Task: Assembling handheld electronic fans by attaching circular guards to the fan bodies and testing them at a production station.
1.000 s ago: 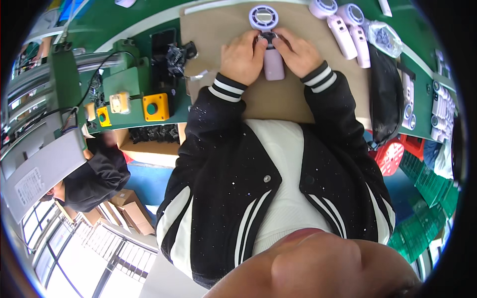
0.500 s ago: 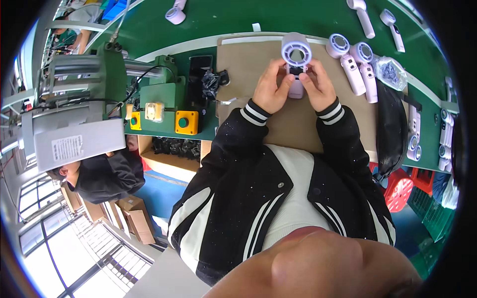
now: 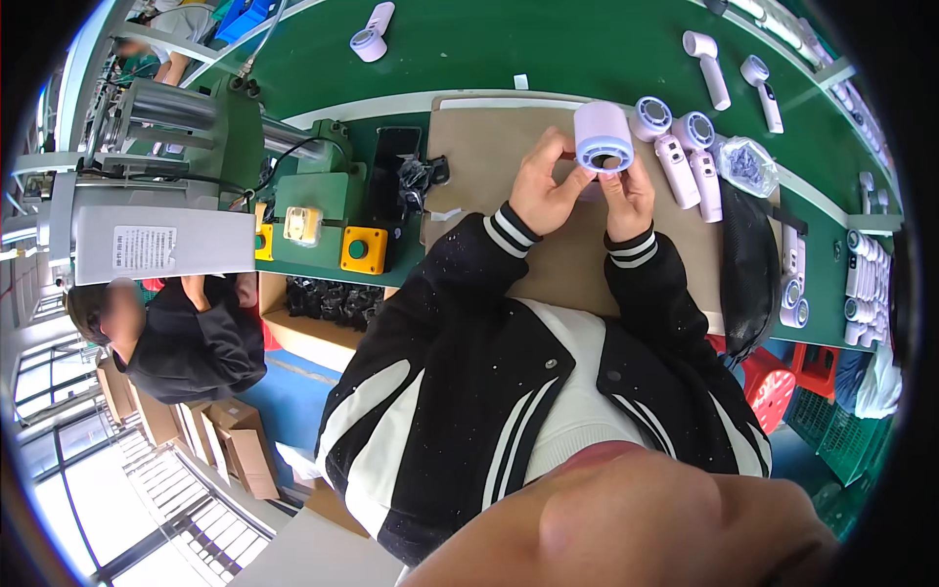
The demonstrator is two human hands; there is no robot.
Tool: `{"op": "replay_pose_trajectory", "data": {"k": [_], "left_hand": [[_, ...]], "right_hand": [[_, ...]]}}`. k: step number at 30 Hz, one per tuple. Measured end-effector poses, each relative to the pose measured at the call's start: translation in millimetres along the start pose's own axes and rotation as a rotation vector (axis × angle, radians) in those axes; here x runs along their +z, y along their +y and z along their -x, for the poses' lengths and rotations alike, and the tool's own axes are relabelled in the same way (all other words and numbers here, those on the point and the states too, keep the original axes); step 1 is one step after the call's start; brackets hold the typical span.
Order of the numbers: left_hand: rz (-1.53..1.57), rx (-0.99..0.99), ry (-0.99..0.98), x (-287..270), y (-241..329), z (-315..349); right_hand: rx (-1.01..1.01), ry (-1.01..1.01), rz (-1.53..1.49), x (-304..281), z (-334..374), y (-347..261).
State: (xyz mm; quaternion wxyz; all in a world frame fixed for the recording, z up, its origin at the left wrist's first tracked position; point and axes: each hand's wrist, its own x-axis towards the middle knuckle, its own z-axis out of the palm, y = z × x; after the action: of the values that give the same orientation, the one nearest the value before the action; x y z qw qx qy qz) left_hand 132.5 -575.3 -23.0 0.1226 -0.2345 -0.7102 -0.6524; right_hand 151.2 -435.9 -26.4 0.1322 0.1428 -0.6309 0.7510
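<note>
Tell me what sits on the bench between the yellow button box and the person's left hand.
In the head view, between the yellow button box and the left hand lie a black tray and a clump of small black parts at the brown mat's edge.

I saw a black bomber jacket [image 3: 460, 372] flecked with pale specks; its sleeves ended in ribbed cuffs [image 3: 509, 232] banded black and white; broad white stripes curved down the front panels; small dark snaps sat either side; a white top [image 3: 577, 391] showed beneath; both hands were bare.
</note>
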Motion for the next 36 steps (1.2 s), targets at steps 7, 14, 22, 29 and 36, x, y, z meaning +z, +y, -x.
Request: {"op": "replay_pose_trajectory", "data": {"k": [7,14,22,29,36], "left_hand": [[0.25,-0.109,0.137,25,-9,2],[0.327,-0.272,0.246,40,12,0],[0.383,-0.266,0.186,56,7,-1],[0.154,-0.101,0.114,57,-20,-7],[0.266,-0.514,0.351,4,-87,-109]], "right_hand": [[0.03,0.114,-0.071,13,0,8],[0.133,0.177,-0.17,9,-2,17],[0.133,0.356,-0.243,3,9,21],[0.075,0.263,-0.15,-13,-6,13],[0.173,0.19,0.133,-20,-8,33]]}}
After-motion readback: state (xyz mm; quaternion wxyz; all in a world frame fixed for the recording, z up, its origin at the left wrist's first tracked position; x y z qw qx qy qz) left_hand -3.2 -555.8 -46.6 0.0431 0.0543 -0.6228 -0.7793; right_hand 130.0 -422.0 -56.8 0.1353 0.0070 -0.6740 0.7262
